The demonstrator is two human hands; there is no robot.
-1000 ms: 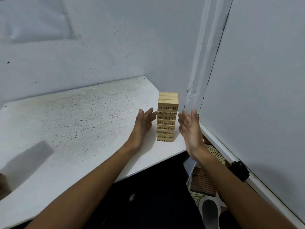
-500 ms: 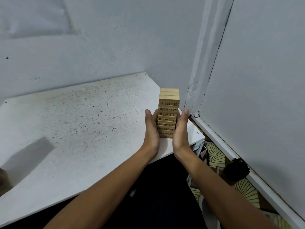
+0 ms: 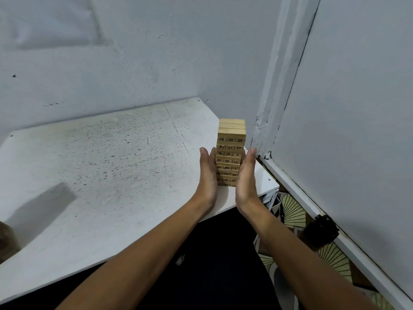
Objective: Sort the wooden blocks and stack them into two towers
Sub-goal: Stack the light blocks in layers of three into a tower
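Standing upright: block tower (image 3: 230, 151), long axis vertical | hands flat, pressing its sides

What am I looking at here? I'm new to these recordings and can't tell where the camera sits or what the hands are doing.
No machine here: a person wears a camera on the head, looking forward and down, so you see their own two bare arms. A single wooden block tower, with numbers printed on its blocks, stands near the right corner of a white speckled table set against pale walls. The left hand and the right hand press flat, with straight fingers, against the tower's two sides. Nothing is lifted; the tower rests on the table.
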